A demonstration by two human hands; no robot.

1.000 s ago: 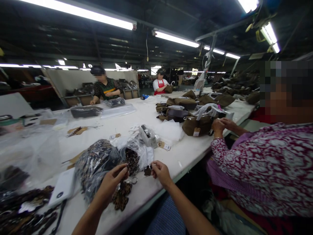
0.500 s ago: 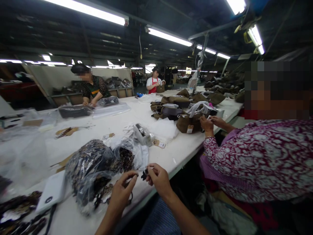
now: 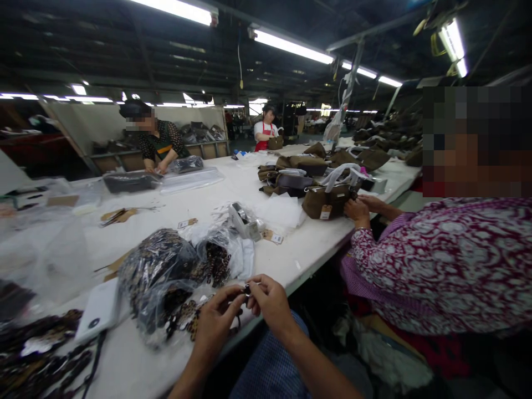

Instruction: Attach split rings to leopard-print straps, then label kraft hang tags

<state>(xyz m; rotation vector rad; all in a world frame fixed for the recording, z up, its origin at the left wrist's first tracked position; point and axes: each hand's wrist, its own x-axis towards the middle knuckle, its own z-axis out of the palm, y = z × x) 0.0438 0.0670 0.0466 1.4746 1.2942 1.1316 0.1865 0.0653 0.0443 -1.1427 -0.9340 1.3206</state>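
Just over the table's near edge, my right hand (image 3: 268,302) pinches a small dark piece (image 3: 246,289) with a shiny spot between thumb and fingers. My left hand (image 3: 220,316) meets it from the other side, thumb and forefinger closed on the same piece. What exactly the piece is, I cannot make out; my fingers cover much of it. A dark loop shows below my left hand's fingers. Left of my hands, an open clear plastic bag (image 3: 155,277) holds many small leopard-patterned pieces (image 3: 189,316), some spilling toward my left wrist.
A white phone-like device (image 3: 98,310) lies beside a heap of dark patterned strips (image 3: 45,349). Beyond are a grey box-shaped device (image 3: 244,220), paper tags (image 3: 272,237) and brown bags (image 3: 326,200). A co-worker in a patterned sleeve (image 3: 374,235) handles one bag close on my right.
My left hand has moved right and its fingertips now meet the piece in my right hand. The view has shifted slightly. The co-worker's hands on the right have lowered beside the brown bag.
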